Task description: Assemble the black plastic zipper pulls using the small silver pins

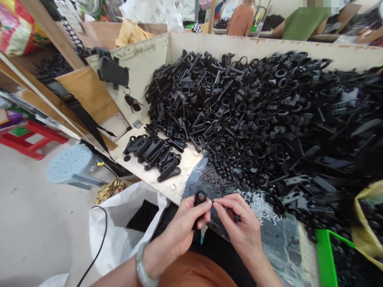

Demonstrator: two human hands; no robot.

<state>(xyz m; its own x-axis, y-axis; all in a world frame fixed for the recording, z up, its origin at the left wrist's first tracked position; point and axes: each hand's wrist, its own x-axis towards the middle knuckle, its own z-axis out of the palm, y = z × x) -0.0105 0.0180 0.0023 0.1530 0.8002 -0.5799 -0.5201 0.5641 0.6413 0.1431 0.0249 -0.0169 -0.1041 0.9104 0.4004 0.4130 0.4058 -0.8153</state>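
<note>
My left hand (191, 215) is closed around a black plastic part with a ring-shaped end (200, 196), the ring standing up above the fingers. Close against it, my right hand (239, 219) pinches something too small to make out at the thumb and index fingertips. A small dark piece (237, 218) shows under its curled fingers. Just beyond my hands lie a heap of small dark metal pieces (214, 179) and a pile of silver screws (263, 205). To the left, several black arm-shaped parts (158, 153) lie in a rough row on the board.
A large heap of black plastic parts (239, 107) fills the walled bench. Keys (131, 101) hang below a black phone holder (113, 71) at left. A white sack (110, 227) hangs below the bench edge; a green bin (324, 255) stands right. Two people sit beyond the back wall.
</note>
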